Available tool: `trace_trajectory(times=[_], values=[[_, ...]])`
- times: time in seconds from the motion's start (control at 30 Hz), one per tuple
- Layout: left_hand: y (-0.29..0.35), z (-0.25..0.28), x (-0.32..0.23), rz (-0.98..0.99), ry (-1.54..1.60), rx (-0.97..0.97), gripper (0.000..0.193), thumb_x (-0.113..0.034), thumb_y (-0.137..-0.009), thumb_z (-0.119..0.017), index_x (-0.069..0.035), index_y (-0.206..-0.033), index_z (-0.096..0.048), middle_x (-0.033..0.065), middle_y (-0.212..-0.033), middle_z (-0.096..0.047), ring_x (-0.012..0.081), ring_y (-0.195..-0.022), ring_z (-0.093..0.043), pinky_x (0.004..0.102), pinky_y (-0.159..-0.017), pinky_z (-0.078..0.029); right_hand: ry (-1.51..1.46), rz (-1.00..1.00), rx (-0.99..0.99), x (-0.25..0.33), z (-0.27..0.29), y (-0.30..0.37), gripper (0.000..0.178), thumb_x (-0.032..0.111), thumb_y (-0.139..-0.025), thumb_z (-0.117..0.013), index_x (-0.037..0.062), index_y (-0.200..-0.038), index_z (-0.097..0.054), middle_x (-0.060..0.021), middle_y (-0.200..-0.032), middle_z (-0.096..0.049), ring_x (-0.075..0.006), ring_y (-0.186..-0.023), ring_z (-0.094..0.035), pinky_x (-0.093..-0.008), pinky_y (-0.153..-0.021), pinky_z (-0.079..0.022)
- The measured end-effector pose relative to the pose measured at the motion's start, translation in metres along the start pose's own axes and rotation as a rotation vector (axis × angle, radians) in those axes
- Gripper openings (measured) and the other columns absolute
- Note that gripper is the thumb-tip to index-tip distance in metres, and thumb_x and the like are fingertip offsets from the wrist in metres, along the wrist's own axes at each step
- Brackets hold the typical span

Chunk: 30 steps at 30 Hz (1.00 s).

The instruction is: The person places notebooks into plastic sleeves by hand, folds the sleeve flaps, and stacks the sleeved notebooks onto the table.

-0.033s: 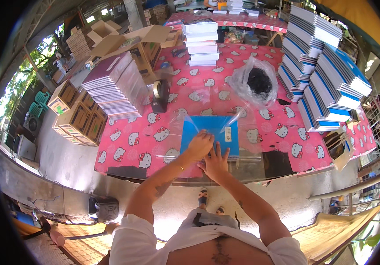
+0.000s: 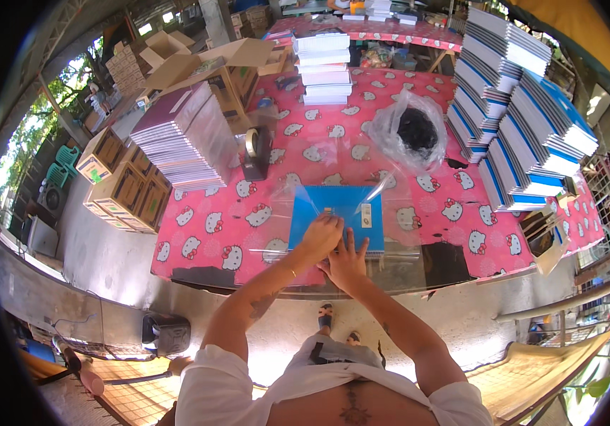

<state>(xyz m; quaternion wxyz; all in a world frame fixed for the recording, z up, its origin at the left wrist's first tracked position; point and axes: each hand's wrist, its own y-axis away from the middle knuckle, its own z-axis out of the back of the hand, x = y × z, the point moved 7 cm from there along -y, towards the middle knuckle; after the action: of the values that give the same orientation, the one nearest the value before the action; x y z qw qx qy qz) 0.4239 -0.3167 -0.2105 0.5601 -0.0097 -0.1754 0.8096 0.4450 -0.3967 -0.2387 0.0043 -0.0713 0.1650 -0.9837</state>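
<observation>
A blue book (image 2: pixel 347 201) lies near the front edge of the table, with a white label toward its right side and a smaller pale label by my left fingers. Clear plastic film (image 2: pixel 400 245) spreads under and around it, creased at the book's upper corners. My left hand (image 2: pixel 319 238) presses on the book's middle with its fingers curled together; what they pinch, if anything, is hidden. Close beside it, my right hand (image 2: pixel 347 260) rests flat on the book's lower part, fingers apart. The two hands touch or nearly touch.
A black tape dispenser (image 2: pixel 256 160) stands left of the film. Stacked books (image 2: pixel 184 145) rise behind it, with white stacks (image 2: pixel 324 71) farther back and tall blue-covered stacks (image 2: pixel 525 142) at right. A plastic bag (image 2: pixel 411 135) holds something black. Cardboard boxes (image 2: pixel 131 188) stand at left.
My left hand has shifted slightly down toward me, and a small pale label on the book now shows above its fingers. My right hand stays in nearly the same place.
</observation>
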Motion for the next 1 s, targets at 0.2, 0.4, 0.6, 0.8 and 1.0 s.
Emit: trace_trajectory(times=[0.2,0.4,0.6,0.8,1.0], values=[[0.001,-0.005,0.020,0.410,0.416,0.208,0.029,-0.015,-0.079,-0.061,-0.004,-0.104,-0.067,0.0161,-0.105,-0.070,0.0312,-0.096,-0.067,0.0391,-0.093,-0.051,-0.073,-0.008,-0.044,-0.016,0.009,-0.008,0.060,0.049,-0.082,-0.069,0.0147,-0.130,-0.059,-0.0179,-0.140,-0.050,-0.0360,-0.135,-0.041,-0.0749,-0.096,-0.027],[-0.012,-0.016,0.001,0.250,0.218,0.157,0.028,-0.011,-0.081,-0.057,-0.004,-0.106,-0.067,0.0165,-0.106,-0.070,0.0308,-0.098,-0.067,0.0420,-0.098,-0.048,-0.840,-0.487,-0.704,-0.231,-0.004,-0.046,0.030,0.000,-0.081,-0.063,0.0046,-0.111,-0.059,-0.0112,-0.089,-0.062,-0.0249,-0.083,-0.066,-0.0367,-0.065,-0.053],[-0.001,-0.014,-0.003,0.167,-0.026,0.028,0.027,-0.009,-0.084,-0.052,0.001,-0.105,-0.066,0.0158,-0.104,-0.068,0.0281,-0.103,-0.066,0.0506,-0.116,-0.027,-1.600,-0.504,-0.154,-0.304,-0.035,-0.068,0.027,-0.003,-0.082,-0.063,0.0037,-0.108,-0.061,-0.0081,-0.091,-0.066,-0.0168,-0.082,-0.067,-0.0308,-0.062,-0.053],[-0.010,-0.011,-0.008,0.141,0.026,-0.031,0.029,-0.010,-0.085,-0.051,0.002,-0.107,-0.065,0.0180,-0.108,-0.068,0.0269,-0.106,-0.065,0.0527,-0.116,-0.025,-0.573,-0.668,-0.510,-0.319,0.027,-0.012,0.040,0.010,-0.081,-0.067,0.0020,-0.120,-0.061,-0.0166,-0.119,-0.062,-0.0256,-0.110,-0.061,-0.0374,-0.087,-0.051],[0.012,-0.013,0.018,0.162,0.127,0.008,0.031,-0.011,-0.083,-0.054,0.001,-0.109,-0.065,0.0177,-0.104,-0.067,0.0280,-0.105,-0.064,0.0538,-0.116,-0.025,-0.213,0.091,-0.056,-0.065,0.012,-0.046,0.041,0.018,-0.073,-0.071,0.0091,-0.113,-0.063,-0.0125,-0.109,-0.057,-0.0288,-0.102,-0.058,-0.0410,-0.086,-0.049]])
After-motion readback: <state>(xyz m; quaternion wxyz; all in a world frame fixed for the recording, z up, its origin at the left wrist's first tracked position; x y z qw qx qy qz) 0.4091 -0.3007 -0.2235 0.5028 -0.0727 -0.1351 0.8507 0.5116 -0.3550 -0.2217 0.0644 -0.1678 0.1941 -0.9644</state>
